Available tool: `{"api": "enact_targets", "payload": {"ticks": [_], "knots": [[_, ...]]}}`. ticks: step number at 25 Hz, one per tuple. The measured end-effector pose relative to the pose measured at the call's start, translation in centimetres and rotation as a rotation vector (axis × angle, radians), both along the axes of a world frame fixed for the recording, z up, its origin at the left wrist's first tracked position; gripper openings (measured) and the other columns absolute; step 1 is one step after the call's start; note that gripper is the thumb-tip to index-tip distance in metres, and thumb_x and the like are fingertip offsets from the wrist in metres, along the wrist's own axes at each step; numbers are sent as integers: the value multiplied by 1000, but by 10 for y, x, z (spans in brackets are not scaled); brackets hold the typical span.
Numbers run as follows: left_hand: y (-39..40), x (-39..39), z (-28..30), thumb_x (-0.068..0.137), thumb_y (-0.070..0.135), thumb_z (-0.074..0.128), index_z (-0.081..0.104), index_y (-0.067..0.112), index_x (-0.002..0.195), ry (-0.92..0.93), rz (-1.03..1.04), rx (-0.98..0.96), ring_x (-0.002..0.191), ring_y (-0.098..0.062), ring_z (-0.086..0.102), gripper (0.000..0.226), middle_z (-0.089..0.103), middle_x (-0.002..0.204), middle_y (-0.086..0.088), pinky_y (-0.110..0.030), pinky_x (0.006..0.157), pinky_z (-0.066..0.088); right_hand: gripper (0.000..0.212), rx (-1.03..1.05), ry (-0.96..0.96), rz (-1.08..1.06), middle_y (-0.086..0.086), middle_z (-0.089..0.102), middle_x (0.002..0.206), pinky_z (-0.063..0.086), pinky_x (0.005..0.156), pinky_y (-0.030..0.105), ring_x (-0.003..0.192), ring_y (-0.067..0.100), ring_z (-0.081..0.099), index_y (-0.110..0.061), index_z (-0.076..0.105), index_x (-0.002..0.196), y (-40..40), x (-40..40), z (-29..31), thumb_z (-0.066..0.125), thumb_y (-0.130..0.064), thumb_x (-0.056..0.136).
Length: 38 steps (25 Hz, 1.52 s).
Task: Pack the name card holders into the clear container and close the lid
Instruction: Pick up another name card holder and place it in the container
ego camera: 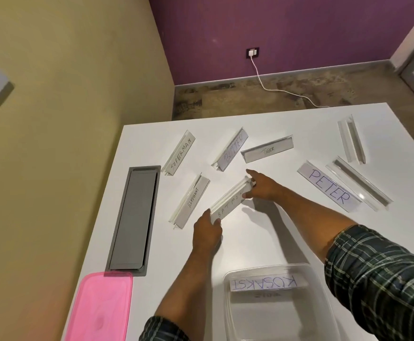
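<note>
Step in hand: pickup of the BATMAN card holder [228,201] at frame centre, on the white table [287,124]. The left hand [207,230] pinches its lower-left end; the right hand [260,187] grips its upper-right end, fingers curled round it. Next move: lift it, carry it to the clear container [274,303] at lower centre, which already has the KUSAKSI holder [267,283] in it. Others remain loose. The pink lid [100,306] lies at lower left.
</note>
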<state>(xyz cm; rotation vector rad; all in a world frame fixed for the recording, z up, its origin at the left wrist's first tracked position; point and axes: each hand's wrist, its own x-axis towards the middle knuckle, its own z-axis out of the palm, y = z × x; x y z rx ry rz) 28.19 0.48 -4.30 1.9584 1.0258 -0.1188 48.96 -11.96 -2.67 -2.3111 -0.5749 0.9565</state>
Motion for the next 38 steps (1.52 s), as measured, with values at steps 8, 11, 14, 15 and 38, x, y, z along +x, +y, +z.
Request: {"api": "enact_targets", "payload": {"ticks": [8,11,14,15,38], "knots": [[2,-16,39,91,16,64,64,7,132,-21,15,124,111,-28,65,41,69,119,-15,-29,96,49,83,-144,-321,172,8,49,135,48,100,41,121,25,54,-16,45,147,-53,-37,27,81,-42,77],[-4,-23,62,88,16,64,72,10,119,-35,10,173,106,-27,67,32,73,111,-11,-29,90,52,89,-151,-400,217,8,47,131,49,97,40,121,26,53,-18,47,146,-80,-56,42,86,-44,70],[-14,-34,82,84,18,63,77,15,93,-63,-10,228,92,-22,70,17,76,84,-5,-19,70,47,86,-149,-475,246,4,48,126,49,88,34,117,25,54,-21,52,141,-105,-75,51,88,-43,66],[-17,-37,87,83,18,64,78,14,87,-71,-26,232,88,-20,69,15,76,79,-3,-19,68,46,83,-147,-497,253,2,49,123,47,82,32,113,25,56,-24,55,138,-113,-80,54,89,-45,65],[-91,-78,89,80,21,84,74,-5,99,564,-969,151,63,-24,71,33,77,98,-17,-38,80,61,49,53,-468,670,-16,54,84,47,71,32,79,11,53,-30,51,88,-221,-174,63,83,-56,62]]}}
